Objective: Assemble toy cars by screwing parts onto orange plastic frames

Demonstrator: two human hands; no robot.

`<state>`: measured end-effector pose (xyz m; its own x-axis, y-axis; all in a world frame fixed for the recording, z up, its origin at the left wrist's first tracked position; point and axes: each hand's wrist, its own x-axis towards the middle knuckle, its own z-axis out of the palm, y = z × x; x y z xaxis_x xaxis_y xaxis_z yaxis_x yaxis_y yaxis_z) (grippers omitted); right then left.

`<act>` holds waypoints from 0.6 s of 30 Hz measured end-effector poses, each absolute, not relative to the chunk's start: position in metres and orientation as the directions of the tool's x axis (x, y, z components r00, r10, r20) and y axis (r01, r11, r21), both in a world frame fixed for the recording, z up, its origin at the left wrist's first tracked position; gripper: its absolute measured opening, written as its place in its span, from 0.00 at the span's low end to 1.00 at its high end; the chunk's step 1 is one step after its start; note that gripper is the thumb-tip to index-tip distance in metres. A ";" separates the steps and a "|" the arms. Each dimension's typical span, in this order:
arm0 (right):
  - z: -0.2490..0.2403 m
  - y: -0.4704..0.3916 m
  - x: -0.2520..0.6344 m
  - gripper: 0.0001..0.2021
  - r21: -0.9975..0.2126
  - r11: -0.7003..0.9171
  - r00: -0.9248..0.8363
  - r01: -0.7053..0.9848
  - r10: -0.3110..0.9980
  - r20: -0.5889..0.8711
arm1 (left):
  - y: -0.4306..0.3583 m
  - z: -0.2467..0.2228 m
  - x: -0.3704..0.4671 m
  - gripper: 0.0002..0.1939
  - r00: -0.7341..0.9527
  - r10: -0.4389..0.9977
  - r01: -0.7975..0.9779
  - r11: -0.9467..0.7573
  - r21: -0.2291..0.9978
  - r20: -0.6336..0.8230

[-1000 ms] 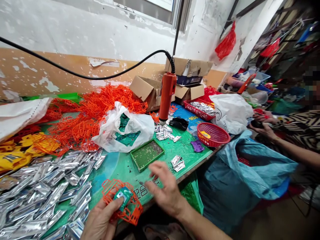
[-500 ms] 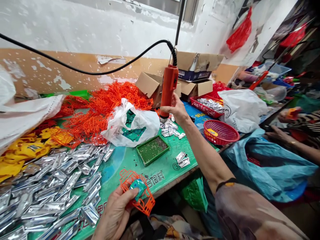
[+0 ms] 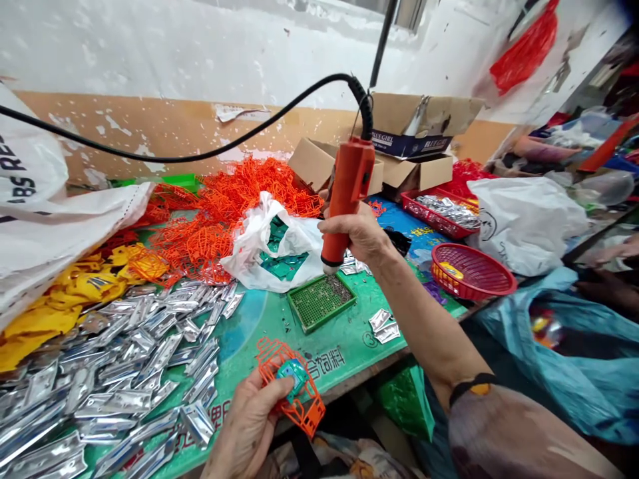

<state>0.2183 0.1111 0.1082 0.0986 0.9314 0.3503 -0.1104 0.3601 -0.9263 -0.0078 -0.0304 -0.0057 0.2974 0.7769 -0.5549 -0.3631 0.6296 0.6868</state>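
Note:
My left hand pinches an orange plastic frame together with a teal plastic piece, the thumb pressing on the teal piece. My right hand is wrapped round an orange electric screwdriver that hangs on a black cable. The screwdriver's tip is over the far right part of a green tray of small screws; whether it touches them I cannot tell. A white plastic bag with teal pieces stands behind the tray. Two or three shiny metal pieces lie to its right.
Many shiny metal pieces cover the table's left side. Behind them are yellow parts and a heap of orange frames. Cardboard boxes, a red basket and a blue bag are at the right.
My right hand has brought the screwdriver down and towards me, over the screw tray. My left hand still holds the orange frame and teal piece. The view has shifted somewhat left.

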 end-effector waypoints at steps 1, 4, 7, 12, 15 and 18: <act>0.100 0.107 0.217 0.23 -0.931 0.349 0.113 -0.107 0.934 0.338 | -0.030 -0.006 -0.008 0.16 0.297 0.775 -0.360 0.632 0.686 -0.558; 0.077 0.097 0.214 0.21 -0.942 0.322 0.164 -0.095 0.938 0.304 | -0.030 -0.009 -0.006 0.18 0.267 0.777 -0.349 0.629 0.694 -0.570; 0.062 0.089 0.212 0.19 -0.941 0.330 0.266 -0.080 0.917 0.299 | -0.030 -0.009 -0.002 0.21 0.218 0.785 -0.356 0.617 0.701 -0.580; 0.051 0.086 0.206 0.15 -0.922 0.377 0.368 -0.082 0.872 0.324 | -0.030 -0.010 0.004 0.20 0.214 0.787 -0.362 0.615 0.701 -0.579; 0.045 0.090 0.201 0.15 -0.912 0.406 0.393 -0.062 0.850 0.352 | -0.030 -0.011 0.005 0.19 0.227 0.793 -0.367 0.608 0.704 -0.566; 0.039 0.095 0.199 0.19 -0.902 0.429 0.415 -0.043 0.829 0.374 | -0.030 -0.012 0.004 0.19 0.233 0.785 -0.371 0.617 0.694 -0.574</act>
<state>0.1985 0.0946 0.0387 0.4149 0.8293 0.3744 -0.0430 0.4289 -0.9023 0.0040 -0.0304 -0.0124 0.2328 0.7852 -0.5739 -0.3712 0.6172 0.6938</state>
